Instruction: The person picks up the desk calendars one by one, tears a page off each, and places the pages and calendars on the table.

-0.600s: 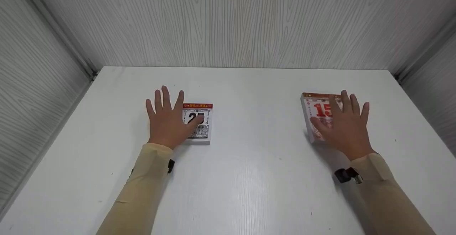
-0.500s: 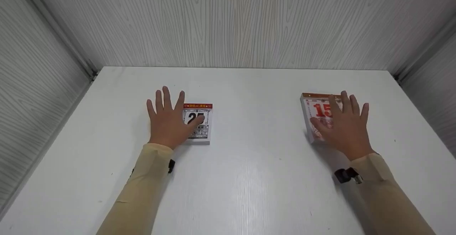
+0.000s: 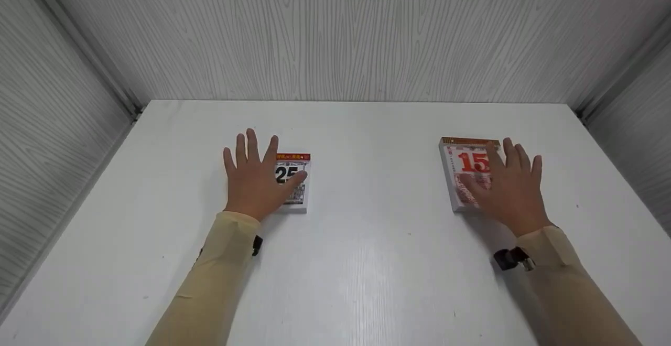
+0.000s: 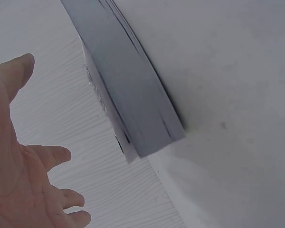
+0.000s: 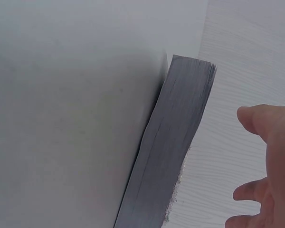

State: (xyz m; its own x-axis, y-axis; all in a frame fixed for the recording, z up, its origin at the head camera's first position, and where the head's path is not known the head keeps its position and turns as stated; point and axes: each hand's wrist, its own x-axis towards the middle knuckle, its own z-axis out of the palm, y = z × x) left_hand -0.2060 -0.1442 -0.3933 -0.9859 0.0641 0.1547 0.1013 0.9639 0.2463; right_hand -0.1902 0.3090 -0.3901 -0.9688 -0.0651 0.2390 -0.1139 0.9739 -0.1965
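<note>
On the left of the white table lies a tear-off calendar with a red top strip and a black 25. My left hand hovers over its left part with spread fingers, the thumb across the date. The left wrist view shows a gap between that hand and the calendar's page edges. To the right, a second tear-off calendar has a brown top strip and a red 15. My right hand is spread above its right part, hiding some of it. In the right wrist view, the hand is apart from the thick page block.
The white tabletop stretches between the two calendars. A wood-grain panel closes off the back. Side panels stand at left and right. Dark devices are strapped at the wrists.
My left hand has shifted slightly to the right, covering more of the 25 calendar. The head view has moved a little. The right hand stays nearly in place; both calendars still lie on the table.
</note>
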